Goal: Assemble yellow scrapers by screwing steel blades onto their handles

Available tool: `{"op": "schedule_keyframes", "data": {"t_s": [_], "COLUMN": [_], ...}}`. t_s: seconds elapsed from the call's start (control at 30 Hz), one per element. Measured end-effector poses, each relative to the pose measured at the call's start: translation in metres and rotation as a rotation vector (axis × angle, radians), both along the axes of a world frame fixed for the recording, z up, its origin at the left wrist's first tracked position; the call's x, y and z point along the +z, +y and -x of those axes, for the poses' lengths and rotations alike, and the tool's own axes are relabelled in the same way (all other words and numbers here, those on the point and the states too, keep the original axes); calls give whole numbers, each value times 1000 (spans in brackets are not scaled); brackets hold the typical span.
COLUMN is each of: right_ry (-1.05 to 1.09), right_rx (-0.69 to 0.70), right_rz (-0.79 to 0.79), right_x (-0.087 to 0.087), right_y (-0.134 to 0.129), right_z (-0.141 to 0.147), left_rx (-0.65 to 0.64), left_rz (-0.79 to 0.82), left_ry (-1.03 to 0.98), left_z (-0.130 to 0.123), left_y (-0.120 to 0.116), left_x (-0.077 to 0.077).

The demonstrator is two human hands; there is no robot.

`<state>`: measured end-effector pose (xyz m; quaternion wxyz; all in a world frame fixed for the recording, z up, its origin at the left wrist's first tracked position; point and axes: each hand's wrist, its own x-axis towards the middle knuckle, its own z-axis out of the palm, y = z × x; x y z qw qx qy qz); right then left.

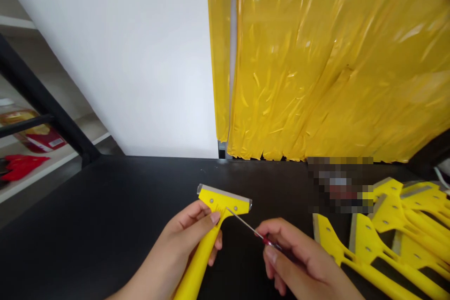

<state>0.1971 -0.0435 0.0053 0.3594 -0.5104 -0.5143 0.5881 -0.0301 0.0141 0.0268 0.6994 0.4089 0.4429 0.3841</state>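
Observation:
My left hand (191, 229) is closed around the neck of a yellow scraper (218, 202), just below its wide head. The head carries a metal blade strip along its top edge and two screws, and its handle runs down toward me. Between the thumb and fingers of my right hand (288, 253) is a slim screwdriver (246, 225) with a dark red handle. Its tip lies at the scraper's head, left of and near the right screw; whether it touches the surface I cannot tell.
Several more yellow scrapers (367, 239) lie piled at the right on the black table (116, 225). Behind the table stand a white panel (140, 56) and a yellow plastic curtain (316, 79). Shelves at the left hold a red item (26, 166). A patch near the pile is blurred.

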Motion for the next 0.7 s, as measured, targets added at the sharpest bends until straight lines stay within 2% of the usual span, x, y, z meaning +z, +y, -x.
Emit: {"op": "schedule_keyframes", "data": {"t_s": [0.1,0.2,0.4,0.7], "right_ry": [93,134,123,102], "right_rx": [-71,-76,-211,-174], "right_rz": [6,5,-63,-97], "right_x": [-5,-8,-1,2], "right_y": [5,6,-1,-7], "right_z": [0,-2,-6,-10], "left_rx": [0,-7,37,24], "left_rz": [4,35,42,59], "left_ry": [-7,-4,-42,4], "left_z": [2,3,-2,0], "left_y": [4,6,3,0], "left_x": [-4,-3,1,-1]}}
